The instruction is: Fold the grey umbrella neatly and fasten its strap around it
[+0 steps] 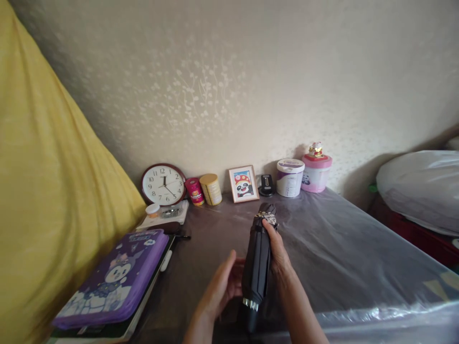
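Observation:
A folded black umbrella point(256, 263) is held up at a slant over the table, its patterned band near the far end and a silvery ring by the near end. My right hand point(277, 246) grips it from the right side, the thumb lying along the patterned part. On the left of the umbrella, my left hand point(225, 282) has its thumb raised apart from the fingers. Those fingertips reach partly behind the umbrella, so whether they touch it is hidden.
A purple case point(118, 282) lies on books at the left, beside a yellow curtain point(46, 181). Along the wall stand a clock point(163, 185), red tin point(194, 191), yellow tin point(211, 189), panda picture point(244, 184), white tub point(289, 178) and pink tub point(316, 174). Plastic covers the table point(344, 258).

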`<state>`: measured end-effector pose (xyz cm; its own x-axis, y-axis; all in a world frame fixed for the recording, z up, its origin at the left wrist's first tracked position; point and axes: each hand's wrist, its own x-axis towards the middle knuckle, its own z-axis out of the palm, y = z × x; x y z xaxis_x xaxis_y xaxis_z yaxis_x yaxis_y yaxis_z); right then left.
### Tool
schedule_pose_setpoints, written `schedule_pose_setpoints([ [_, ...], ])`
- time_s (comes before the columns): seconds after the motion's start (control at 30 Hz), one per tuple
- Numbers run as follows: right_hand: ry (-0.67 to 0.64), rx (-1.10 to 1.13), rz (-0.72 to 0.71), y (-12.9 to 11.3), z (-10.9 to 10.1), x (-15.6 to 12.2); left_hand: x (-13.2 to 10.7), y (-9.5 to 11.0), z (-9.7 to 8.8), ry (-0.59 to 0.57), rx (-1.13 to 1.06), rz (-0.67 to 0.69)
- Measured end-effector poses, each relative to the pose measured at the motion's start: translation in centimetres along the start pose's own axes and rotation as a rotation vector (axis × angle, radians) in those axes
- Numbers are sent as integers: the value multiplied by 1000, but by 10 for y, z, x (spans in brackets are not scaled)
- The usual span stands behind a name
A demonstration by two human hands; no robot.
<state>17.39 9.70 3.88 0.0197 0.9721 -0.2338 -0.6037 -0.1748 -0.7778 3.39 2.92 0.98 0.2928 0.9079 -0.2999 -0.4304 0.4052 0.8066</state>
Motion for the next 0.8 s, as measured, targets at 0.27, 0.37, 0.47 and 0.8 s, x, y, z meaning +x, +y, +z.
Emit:
schedule_pose_setpoints([
  [0.27,-10,23,113,12,13,-7,-6,-17,18,-266,-262,-145],
  [0.37,-8,-24,123,15,15,-10,-9,-16,14,-308,-280,-108],
  [0.47,-12,-35,123,18,17,-11,-15,-15,14,-312,-242,-88],
  [0.8,31,-142,-58,17,12,0,-25,-14,20,-73,238,33],
])
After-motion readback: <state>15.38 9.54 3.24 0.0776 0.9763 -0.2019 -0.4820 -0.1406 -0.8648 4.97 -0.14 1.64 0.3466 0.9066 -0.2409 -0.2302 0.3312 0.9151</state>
